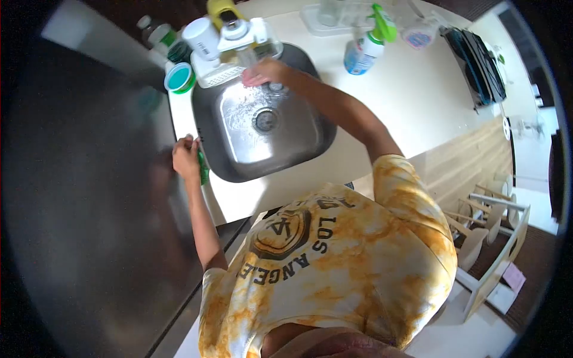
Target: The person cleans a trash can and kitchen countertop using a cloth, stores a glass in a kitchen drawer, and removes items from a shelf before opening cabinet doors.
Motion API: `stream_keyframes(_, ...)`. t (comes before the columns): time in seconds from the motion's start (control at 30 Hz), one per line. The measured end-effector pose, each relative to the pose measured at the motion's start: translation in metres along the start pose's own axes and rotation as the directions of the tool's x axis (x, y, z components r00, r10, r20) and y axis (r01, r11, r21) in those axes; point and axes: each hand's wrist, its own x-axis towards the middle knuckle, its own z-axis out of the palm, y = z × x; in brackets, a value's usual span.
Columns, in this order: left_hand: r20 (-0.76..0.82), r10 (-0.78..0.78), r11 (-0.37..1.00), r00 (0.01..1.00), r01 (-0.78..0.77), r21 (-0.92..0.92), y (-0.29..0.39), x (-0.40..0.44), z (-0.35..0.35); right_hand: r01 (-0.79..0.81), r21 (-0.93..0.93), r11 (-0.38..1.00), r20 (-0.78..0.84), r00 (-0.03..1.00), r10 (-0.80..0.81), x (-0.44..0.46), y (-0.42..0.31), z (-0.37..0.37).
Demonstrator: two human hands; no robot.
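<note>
Hands work on two sides of a steel sink [292, 134] set in a white counter [412, 89]. The right hand [262, 73] reaches across the sink's right side to its far end, the forearm slanting inward and the fingers pointing left, near the spout area. Its fingertips blur into a pinkish patch, so how far they are open, and whether they grip anything, cannot be told.

The left hand [187, 158] is at the counter's left edge, beside the sink rim, its forearm running up from below and its fingers bent. A green item [204, 168] lies just to the right of that hand and wrist, between them and the sink, partly covered; whether the fingers have hold of it is unclear.

The round drain [265, 120] shows in the wet basin. A tub with a teal inside [179, 78] sits beyond the left hand, near the sink's far left corner, and a spray bottle [362, 55] stands right of the right hand. Clear shapes behind the right hand are hard to make out.
</note>
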Motion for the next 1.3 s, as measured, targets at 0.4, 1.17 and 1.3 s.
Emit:
stream_keyframes(0.4, 0.183, 0.108, 0.985, 0.977, -0.130, 0.114, -0.014, 0.016, -0.004, 0.243, -0.757, 0.607, -0.282, 0.717, -0.638, 0.103, 0.025, -0.106)
stream_keyframes(1.17, 0.187, 0.129, 0.973, 0.974, -0.161, 0.165, 0.005, -0.028, -0.015, 0.162, -0.965, 0.204, 0.110, 0.964, -0.242, 0.026, -0.057, -0.024)
stream_keyframes(1.3, 0.170, 0.147, 0.971, 0.974, -0.175, 0.161, 0.012, -0.028, -0.021, 0.203, -0.959, 0.195, 0.111, 0.909, -0.401, 0.012, -0.036, -0.045)
